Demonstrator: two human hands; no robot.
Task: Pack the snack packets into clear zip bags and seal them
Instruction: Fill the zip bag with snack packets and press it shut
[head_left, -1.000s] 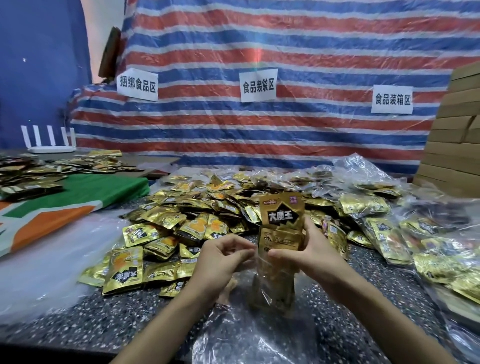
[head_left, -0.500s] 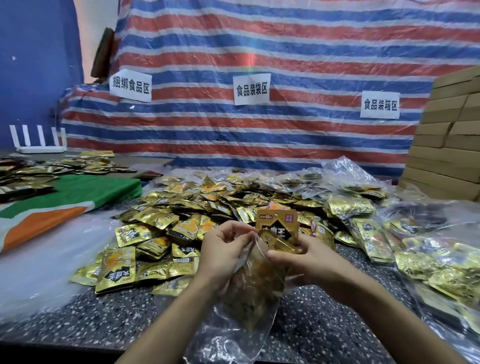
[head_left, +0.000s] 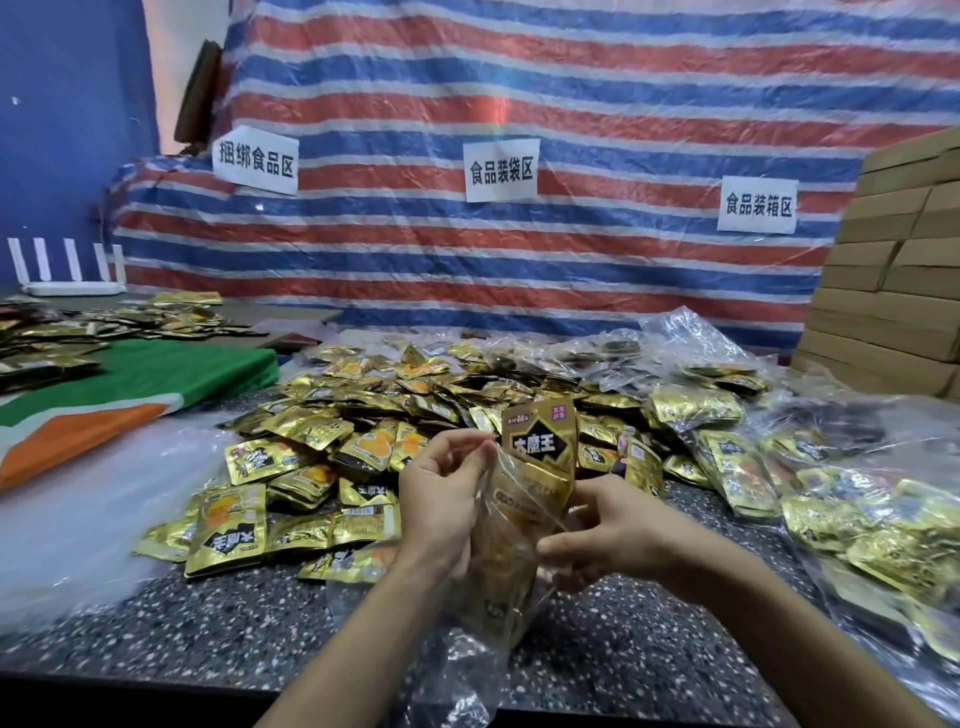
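A clear zip bag (head_left: 506, 577) with several gold snack packets inside stands between my hands above the speckled table (head_left: 208, 623). One gold packet (head_left: 540, 439) with black lettering sticks up out of the bag's mouth. My left hand (head_left: 441, 499) pinches the left edge of the bag's opening. From the right, my right hand (head_left: 618, 530) grips the bag and the packets. A big heap of loose gold packets (head_left: 332, 441) lies just behind my hands.
Filled clear bags (head_left: 857, 499) pile up on the right. Flat cardboard boxes (head_left: 904, 270) are stacked at the far right. A green and orange cloth (head_left: 135, 389) and more packets lie left, with a white router (head_left: 67, 270) behind. A striped tarpaulin with paper signs hangs at the back.
The packets slid down into the bag, then the top packet rose a little again. My left hand moved up to the bag's mouth and my right hand shifted lower on the bag.
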